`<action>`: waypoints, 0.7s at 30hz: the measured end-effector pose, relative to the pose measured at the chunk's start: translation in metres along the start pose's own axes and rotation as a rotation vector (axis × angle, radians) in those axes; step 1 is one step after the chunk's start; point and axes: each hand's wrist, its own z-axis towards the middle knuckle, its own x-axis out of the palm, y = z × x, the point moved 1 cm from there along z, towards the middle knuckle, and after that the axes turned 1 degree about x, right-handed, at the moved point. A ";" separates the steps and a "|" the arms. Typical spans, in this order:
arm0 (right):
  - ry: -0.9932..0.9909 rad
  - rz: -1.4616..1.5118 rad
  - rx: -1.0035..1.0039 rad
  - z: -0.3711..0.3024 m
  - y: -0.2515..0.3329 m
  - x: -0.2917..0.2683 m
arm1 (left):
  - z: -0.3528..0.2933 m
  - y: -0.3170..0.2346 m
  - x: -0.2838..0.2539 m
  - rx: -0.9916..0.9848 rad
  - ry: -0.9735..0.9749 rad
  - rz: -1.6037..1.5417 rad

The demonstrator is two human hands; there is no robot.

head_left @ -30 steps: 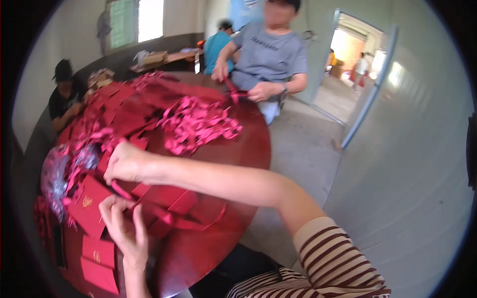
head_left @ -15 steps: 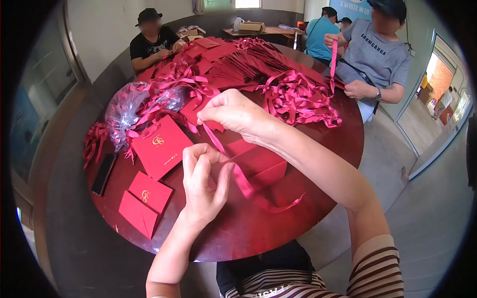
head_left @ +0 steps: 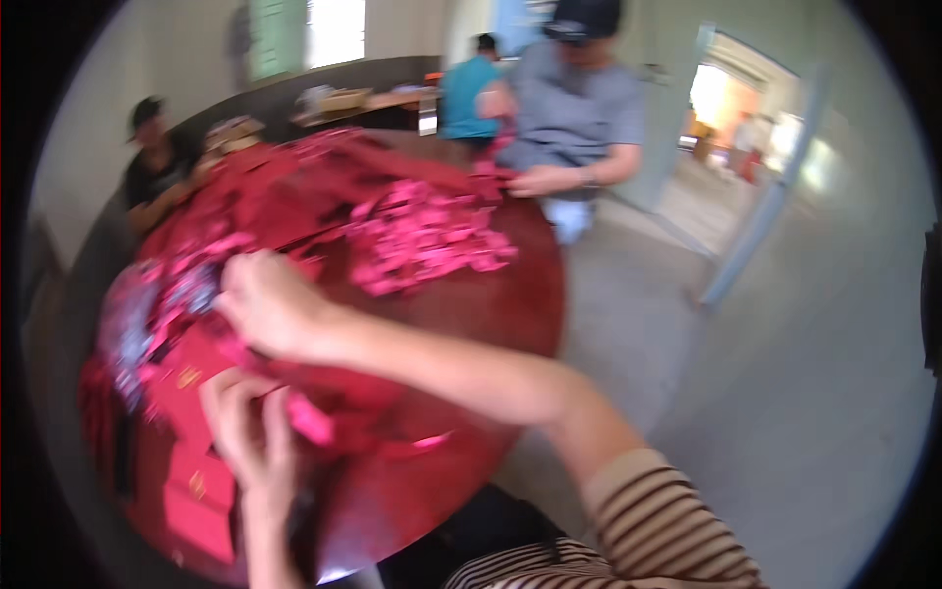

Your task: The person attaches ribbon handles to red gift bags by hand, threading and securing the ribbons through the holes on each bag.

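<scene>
Everything is smeared by motion. My left hand [head_left: 250, 427] is closed in a pinch on a pink ribbon [head_left: 312, 420], whose loose tail trails to the right over the table. Above and farther off, my right hand [head_left: 273, 306] is also closed, at the ribbon's upper stretch; its fingertips are blurred. Under my right forearm lies a red box-like paper piece [head_left: 363, 388], partly covered. Left of my hands lie a flat red paper piece [head_left: 186, 368] with a gold emblem and a smaller one [head_left: 199, 491] below it.
A round dark red table [head_left: 442, 442] bears a pink ribbon heap [head_left: 422, 240], a pile of red paper pieces [head_left: 285, 187], a clear plastic bag [head_left: 128, 324] and a black phone-like slab [head_left: 124, 456]. Co-workers sit at the far left [head_left: 157, 177] and far right [head_left: 569, 108].
My view has swung right, so the table and both hands appear farther left and lower. Both hands keep much the same pose around the ribbon. The picture has become blurred.
</scene>
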 end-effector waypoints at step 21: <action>0.325 0.405 0.310 -0.111 0.004 -0.028 | -0.009 0.078 0.004 -0.112 0.051 -0.042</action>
